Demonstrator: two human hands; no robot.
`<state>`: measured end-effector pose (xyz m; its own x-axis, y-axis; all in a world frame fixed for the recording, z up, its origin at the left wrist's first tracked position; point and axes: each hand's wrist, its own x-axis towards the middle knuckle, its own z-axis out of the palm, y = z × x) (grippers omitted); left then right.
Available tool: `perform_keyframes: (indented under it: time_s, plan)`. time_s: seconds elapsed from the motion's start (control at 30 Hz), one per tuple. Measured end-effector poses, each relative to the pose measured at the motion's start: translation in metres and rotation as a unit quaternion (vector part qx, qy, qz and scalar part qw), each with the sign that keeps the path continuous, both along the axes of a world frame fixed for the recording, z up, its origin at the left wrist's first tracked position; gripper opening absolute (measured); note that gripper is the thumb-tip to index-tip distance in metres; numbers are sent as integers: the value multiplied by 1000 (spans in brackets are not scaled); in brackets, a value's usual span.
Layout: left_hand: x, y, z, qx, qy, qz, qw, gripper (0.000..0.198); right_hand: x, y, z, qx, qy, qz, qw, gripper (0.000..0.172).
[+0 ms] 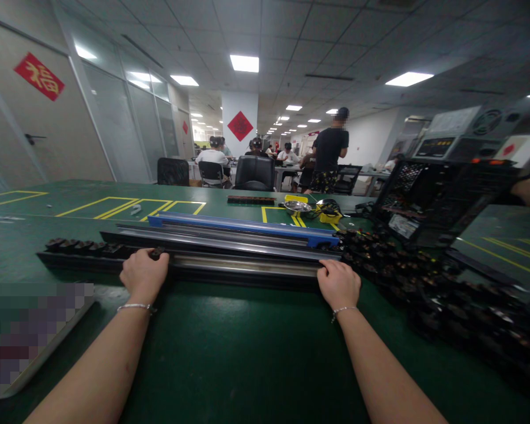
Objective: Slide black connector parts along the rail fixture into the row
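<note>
One near rail [247, 267], partly behind hands [143, 272]

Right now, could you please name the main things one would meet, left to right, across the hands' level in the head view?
Row of small black parts, left hand, right hand, heap of dark parts.

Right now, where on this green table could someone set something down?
The widest bare patch of green table lies between the left forearm and right forearm, nearer than the black rail. A smaller one lies between the blue rail and the dark strip behind it. The right is crowded: a heap of black parts beside the computer case.
</note>
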<state>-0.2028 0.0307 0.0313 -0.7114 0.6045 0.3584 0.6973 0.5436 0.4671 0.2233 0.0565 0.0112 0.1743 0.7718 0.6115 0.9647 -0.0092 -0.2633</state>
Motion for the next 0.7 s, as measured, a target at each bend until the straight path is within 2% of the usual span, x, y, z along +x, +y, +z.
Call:
perform_keyframes:
  time_s: [0.7]
  plan:
    - [11, 3, 2, -15, 20, -14, 1000, 46, 0, 0, 0, -1, -8, -3, 1000, 33]
